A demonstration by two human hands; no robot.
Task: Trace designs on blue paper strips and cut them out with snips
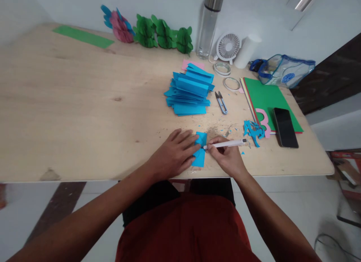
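Observation:
Near the table's front edge lies a small blue paper piece (pixel 199 161) with a faint drawn line on it. My left hand (pixel 175 153) lies flat with its fingers stretched out, the fingertips on the paper's left side. On the other side, my right hand (pixel 227 156) grips a white pen (pixel 229 143), its tip at the paper's right edge. Beyond the hands rests a pile of folded blue paper strips (pixel 190 90). Thread snips (pixel 221 102) lie to the right of that pile.
Blue paper scraps (pixel 254 131), a pink paper shape (pixel 263 122), a phone (pixel 285 127) and green sheets (pixel 267 92) lie right. Behind stand a glass bottle (pixel 207 28), a small fan (pixel 228 47) and green paper decorations (pixel 145 31). Tape rolls (pixel 231 84) sit between.

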